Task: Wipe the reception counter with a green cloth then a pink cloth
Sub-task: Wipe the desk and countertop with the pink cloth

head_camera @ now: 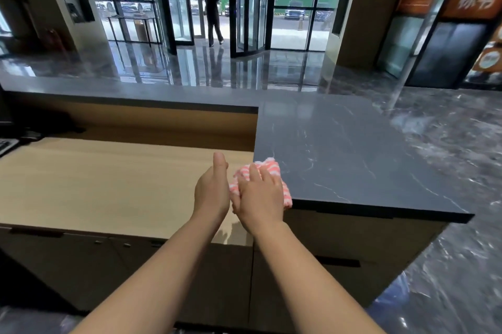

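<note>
A pink and white striped cloth (274, 170) lies bunched at the near left corner of the dark marble counter top (353, 154). My right hand (260, 195) lies on top of the cloth with its fingers spread over it. Just to its left, my left hand (213, 189) stands edge-up beside the cloth, thumb pointing up; its fingers are hidden behind the palm, near the cloth's left side. No green cloth is in view.
A lower pale wooden desk (108, 179) stretches left of the marble top, with a keyboard edge (6, 145) at far left. Beyond the counter are a glossy lobby floor, glass doors and a person (213, 13) standing at the entrance.
</note>
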